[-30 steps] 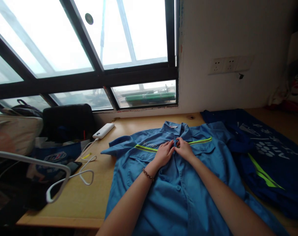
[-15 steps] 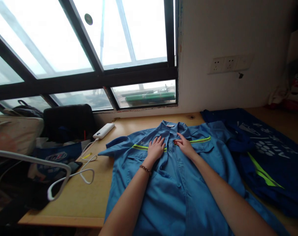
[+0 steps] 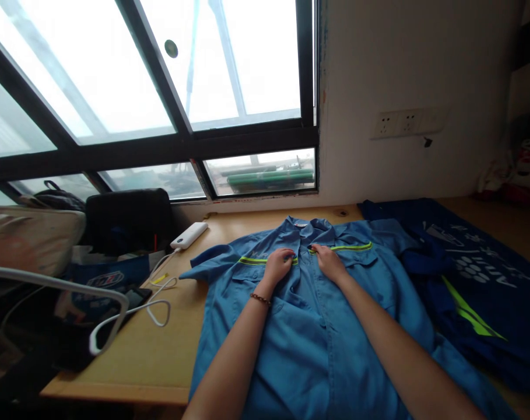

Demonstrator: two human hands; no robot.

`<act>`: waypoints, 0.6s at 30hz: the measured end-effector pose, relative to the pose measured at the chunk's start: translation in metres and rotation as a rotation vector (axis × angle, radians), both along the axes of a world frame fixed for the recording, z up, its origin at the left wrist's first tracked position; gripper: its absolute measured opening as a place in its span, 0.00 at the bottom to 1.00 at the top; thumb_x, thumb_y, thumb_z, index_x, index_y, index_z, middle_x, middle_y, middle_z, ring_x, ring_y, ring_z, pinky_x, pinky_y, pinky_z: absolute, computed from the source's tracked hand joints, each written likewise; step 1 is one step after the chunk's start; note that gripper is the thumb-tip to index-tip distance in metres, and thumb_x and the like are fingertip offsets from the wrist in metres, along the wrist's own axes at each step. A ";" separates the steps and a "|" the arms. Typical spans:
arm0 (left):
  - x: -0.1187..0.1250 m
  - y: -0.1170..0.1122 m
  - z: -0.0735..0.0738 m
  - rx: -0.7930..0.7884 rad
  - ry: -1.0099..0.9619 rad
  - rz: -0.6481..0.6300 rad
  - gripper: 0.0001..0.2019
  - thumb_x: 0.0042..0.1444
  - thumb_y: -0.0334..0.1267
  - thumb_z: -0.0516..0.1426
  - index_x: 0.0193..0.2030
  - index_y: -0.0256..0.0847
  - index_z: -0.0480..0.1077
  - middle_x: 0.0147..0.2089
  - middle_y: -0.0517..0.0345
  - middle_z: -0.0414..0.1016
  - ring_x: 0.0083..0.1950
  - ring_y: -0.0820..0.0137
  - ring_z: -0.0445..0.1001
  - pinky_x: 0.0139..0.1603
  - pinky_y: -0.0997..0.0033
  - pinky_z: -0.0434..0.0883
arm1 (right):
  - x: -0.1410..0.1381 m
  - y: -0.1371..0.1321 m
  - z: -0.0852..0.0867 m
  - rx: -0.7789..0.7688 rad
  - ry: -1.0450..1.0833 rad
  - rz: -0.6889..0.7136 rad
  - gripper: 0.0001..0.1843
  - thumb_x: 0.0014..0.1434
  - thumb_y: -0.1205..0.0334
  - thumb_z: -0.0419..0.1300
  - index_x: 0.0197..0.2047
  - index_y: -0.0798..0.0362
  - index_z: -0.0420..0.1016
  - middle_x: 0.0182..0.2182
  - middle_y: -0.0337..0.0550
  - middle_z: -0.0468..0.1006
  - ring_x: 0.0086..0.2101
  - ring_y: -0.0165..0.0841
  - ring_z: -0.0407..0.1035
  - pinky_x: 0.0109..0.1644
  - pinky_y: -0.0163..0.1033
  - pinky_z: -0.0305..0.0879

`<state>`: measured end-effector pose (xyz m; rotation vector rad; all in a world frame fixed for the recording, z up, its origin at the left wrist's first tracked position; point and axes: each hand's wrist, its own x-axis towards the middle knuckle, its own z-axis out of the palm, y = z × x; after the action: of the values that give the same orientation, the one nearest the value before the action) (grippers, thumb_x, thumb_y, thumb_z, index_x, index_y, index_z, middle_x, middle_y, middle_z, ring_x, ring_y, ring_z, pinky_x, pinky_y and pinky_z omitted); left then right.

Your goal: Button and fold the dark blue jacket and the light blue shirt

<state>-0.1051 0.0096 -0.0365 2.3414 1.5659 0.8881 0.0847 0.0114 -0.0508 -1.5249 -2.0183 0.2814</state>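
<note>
A blue work shirt with yellow-green chest stripes lies face up on the wooden table, its collar towards the window. My left hand is closed on the front edge of the shirt at the left chest stripe, a beaded bracelet on its wrist. On the other side of the front opening, my right hand pinches the opposite front edge by the right stripe. Both hands are level, a short gap apart, just below the collar. The fingertips of the left hand are partly hidden.
Dark blue printed garment lies to the right on the table. A white power bank with a white cable sits at the left. Bags and a black chair back stand beyond the table's left edge.
My left hand has gone from lying flat with fingers spread to closing on the shirt. My right fingers have drawn together on the opposite edge. The view has shifted slightly.
</note>
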 end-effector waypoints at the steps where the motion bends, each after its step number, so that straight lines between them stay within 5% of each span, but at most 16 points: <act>1: -0.001 -0.001 0.001 -0.001 -0.019 -0.021 0.11 0.50 0.30 0.52 0.37 0.43 0.73 0.43 0.57 0.73 0.46 0.70 0.68 0.52 0.70 0.61 | 0.000 -0.001 -0.001 0.009 -0.013 -0.002 0.20 0.56 0.72 0.47 0.52 0.54 0.64 0.45 0.48 0.70 0.46 0.32 0.64 0.49 0.34 0.58; 7: 0.001 -0.001 0.009 -0.053 0.020 0.014 0.08 0.45 0.40 0.58 0.33 0.42 0.73 0.38 0.55 0.73 0.44 0.66 0.67 0.47 0.68 0.63 | 0.001 0.001 -0.001 -0.014 -0.004 -0.010 0.22 0.54 0.74 0.49 0.53 0.53 0.63 0.43 0.46 0.71 0.45 0.32 0.62 0.48 0.34 0.57; 11: 0.004 0.001 0.008 -0.076 0.020 0.030 0.08 0.45 0.39 0.59 0.32 0.41 0.72 0.35 0.56 0.73 0.41 0.67 0.67 0.43 0.70 0.63 | 0.002 0.004 -0.001 0.000 0.046 0.007 0.15 0.55 0.71 0.49 0.44 0.53 0.69 0.39 0.42 0.74 0.41 0.31 0.64 0.46 0.34 0.57; 18: 0.004 0.005 0.000 -0.063 -0.015 -0.019 0.07 0.45 0.38 0.58 0.33 0.41 0.70 0.32 0.60 0.72 0.33 0.73 0.67 0.35 0.75 0.63 | -0.007 -0.003 0.003 0.048 -0.032 -0.165 0.16 0.55 0.51 0.52 0.30 0.55 0.71 0.31 0.47 0.71 0.37 0.36 0.64 0.44 0.37 0.58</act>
<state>-0.1016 0.0148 -0.0370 2.2965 1.5406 0.8379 0.0780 0.0080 -0.0477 -1.6638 -1.8951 0.1425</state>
